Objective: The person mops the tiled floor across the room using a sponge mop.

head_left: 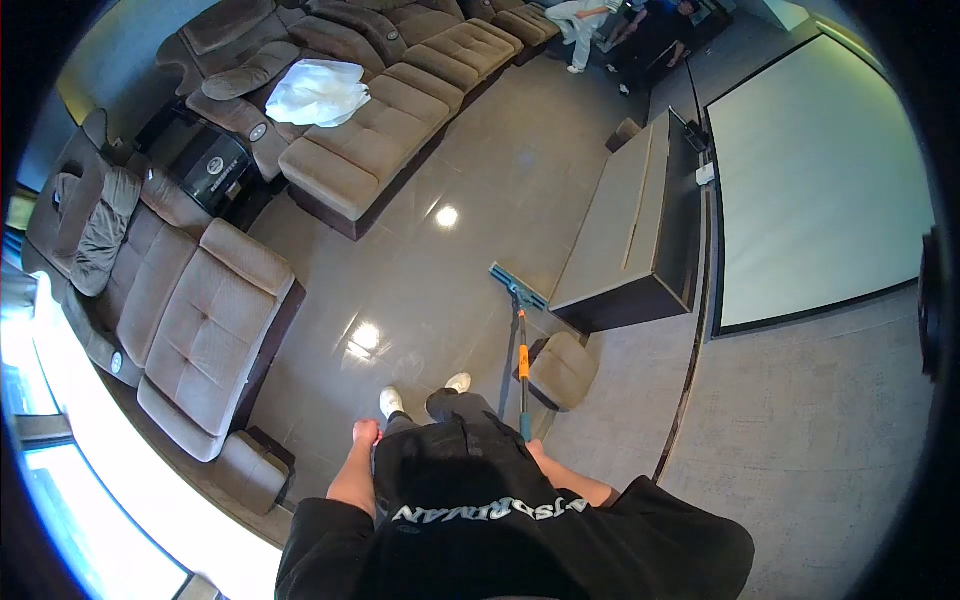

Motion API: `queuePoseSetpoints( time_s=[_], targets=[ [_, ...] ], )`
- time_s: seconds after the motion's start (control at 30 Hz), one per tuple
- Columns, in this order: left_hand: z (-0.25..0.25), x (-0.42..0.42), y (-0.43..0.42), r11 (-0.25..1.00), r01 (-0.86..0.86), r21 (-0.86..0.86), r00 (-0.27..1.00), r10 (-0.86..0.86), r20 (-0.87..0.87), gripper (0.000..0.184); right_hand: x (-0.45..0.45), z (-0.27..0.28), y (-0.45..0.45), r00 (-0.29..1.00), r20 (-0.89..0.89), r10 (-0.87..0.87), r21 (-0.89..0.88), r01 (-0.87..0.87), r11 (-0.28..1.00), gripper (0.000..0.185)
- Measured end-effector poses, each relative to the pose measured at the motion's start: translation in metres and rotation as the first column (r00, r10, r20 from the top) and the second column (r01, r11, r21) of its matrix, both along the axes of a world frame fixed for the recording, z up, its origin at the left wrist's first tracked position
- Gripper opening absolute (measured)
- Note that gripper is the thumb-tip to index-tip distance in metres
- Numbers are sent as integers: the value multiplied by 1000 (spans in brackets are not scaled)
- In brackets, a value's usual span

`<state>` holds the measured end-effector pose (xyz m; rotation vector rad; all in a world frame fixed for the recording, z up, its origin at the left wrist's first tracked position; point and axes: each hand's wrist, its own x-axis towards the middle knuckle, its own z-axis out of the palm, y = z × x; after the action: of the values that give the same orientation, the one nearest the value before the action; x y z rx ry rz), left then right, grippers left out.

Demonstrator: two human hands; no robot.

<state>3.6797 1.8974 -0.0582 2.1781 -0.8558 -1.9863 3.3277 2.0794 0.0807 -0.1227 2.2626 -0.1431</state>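
A long-handled mop [523,362] with a flat blue-green head [518,287] stretches forward from my right side. Its head rests on the tiled floor near the front corner of a long low cabinet. My right hand [535,448], partly hidden by the shirt, is closed around the handle's blue-green end. Down by my left thigh, my left hand [367,432] is curled closed; whatever it may hold is hidden.
Brown recliner sofas [205,325] line the left and back, one bearing a white bag [318,93]. To the right stand the cabinet [610,225], a stool [562,372] and a projection screen [820,190]. People [580,25] sit at the far end.
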Motion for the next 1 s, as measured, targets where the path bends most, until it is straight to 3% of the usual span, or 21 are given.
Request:
queuePoseSetpoints(
  time_s=[0.23, 0.3, 0.43, 0.63, 0.7, 0.77, 0.8, 0.9, 0.93, 1.0],
  targets=[
    [-26, -7, -22, 998, -53, 31, 998, 54, -42, 11, 11, 33, -30, 999, -31, -41, -64, 39, 997, 56],
    [-28, -9, -28, 998, -42, 39, 997, 44, -59, 9, 6, 27, -36, 998, -1, -62, -28, 62, 998, 46],
    [-3, -16, -30, 996, -85, 29, 994, 87, -61, 9, -1, 15, -40, 995, -48, -89, -45, 87, 995, 38],
    [25, -6, -28, 1000, -1, -16, 998, 2, 57, 9, -12, 26, -81, 985, -80, -156, -104, 147, 984, 34],
    [23, 3, -19, 995, 72, -69, 993, -65, 98, 11, -24, 24, -90, 986, -68, -155, -100, 148, 984, 15],
    [15, 11, -10, 997, 13, -71, 993, -5, 117, 12, -45, 9, -104, 993, 8, -119, -25, 120, 992, 13],
    [15, 11, -7, 997, -22, -70, 992, 30, 126, 12, -59, -25, -102, 980, -94, -176, -160, 159, 974, 12],
    [30, 10, -8, 983, -178, 51, 984, 176, 39, 12, -95, -5, -148, 990, -69, -126, -106, 119, 987, 18],
    [31, 7, -6, 975, -213, 71, 977, 212, 22, 12, -113, -4, -159, 996, -87, -26, -74, 20, 997, 17],
    [31, 4, -7, 970, -234, 63, 971, 230, 73, 12, -165, -52, -168, 986, -165, -15, -97, -1, 995, 15]
  ],
)
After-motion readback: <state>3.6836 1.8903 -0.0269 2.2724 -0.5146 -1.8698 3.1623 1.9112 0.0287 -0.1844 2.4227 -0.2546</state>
